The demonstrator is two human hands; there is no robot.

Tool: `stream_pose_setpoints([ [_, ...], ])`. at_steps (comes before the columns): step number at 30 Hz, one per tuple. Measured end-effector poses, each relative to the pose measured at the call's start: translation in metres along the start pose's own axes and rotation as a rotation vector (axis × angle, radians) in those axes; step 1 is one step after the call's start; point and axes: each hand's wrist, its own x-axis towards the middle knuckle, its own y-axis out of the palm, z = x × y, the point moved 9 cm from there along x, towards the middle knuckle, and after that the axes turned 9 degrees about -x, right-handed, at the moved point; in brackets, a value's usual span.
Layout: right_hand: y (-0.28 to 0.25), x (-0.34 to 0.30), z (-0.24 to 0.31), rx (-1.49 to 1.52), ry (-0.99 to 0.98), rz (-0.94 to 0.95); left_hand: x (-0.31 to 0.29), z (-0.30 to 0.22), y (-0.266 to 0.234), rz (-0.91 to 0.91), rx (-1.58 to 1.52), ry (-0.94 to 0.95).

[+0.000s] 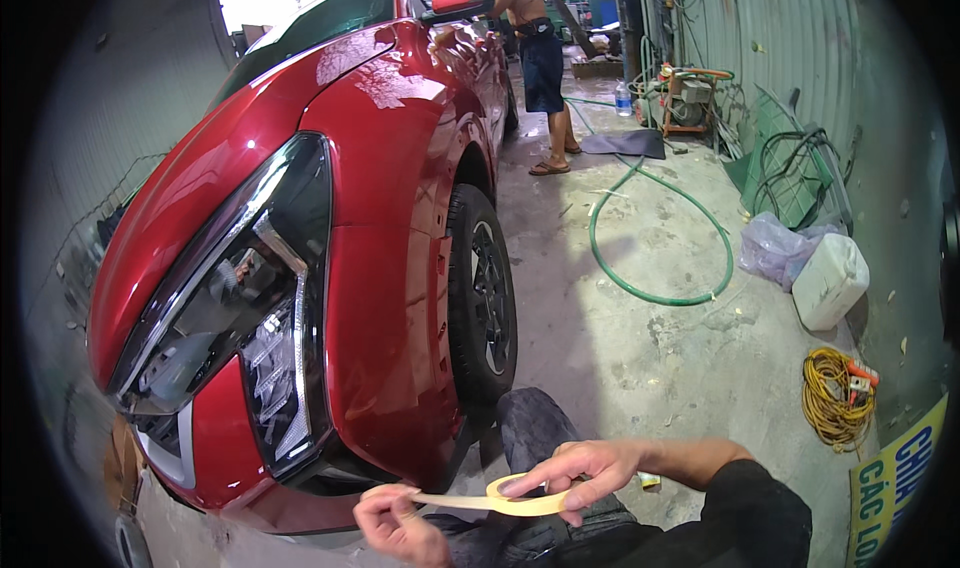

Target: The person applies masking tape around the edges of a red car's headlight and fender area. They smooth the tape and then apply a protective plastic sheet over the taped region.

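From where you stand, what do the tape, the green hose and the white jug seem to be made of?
Tape: probably paper, matte and pale yellow, thin where unrolled. Hose: perhaps rubber or soft plastic, low sheen, curving in a broad loop. Jug: likely moulded plastic, dull, cloudy white with rounded corners.

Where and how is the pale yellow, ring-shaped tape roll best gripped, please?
Probably grip the tape roll by its rim, from the right, where the right hand holds it: the open centre admits a finger, and the strip runs left to the left hand.
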Motion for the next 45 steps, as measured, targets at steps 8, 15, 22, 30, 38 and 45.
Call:
stream_pose_setpoints([
  [8,-0.043,0.045,0.057,-1.142,0.082,0.171,0.011,-0.029,-0.043,-0.088,0.070,0.097],
  [15,-0.060,0.079,0.063,-1.527,0.287,0.162,-0.003,-0.033,-0.077,-0.297,0.118,0.277],
  [22,-0.080,0.083,0.063,-1.500,0.211,-0.071,-0.021,-0.007,-0.072,-0.270,-0.135,0.009],
  [30,-0.069,0.100,0.081,-1.688,-0.142,-0.163,-0.030,0.033,-0.077,-0.300,-0.314,-0.153],
  [38,-0.050,0.138,0.105,-1.807,-0.297,-0.003,-0.060,0.094,-0.058,-0.382,-0.514,-0.316],
  [45,-0.061,0.167,0.129,-1.767,-0.259,0.019,-0.036,0.064,-0.050,-0.399,-0.293,-0.228],
])
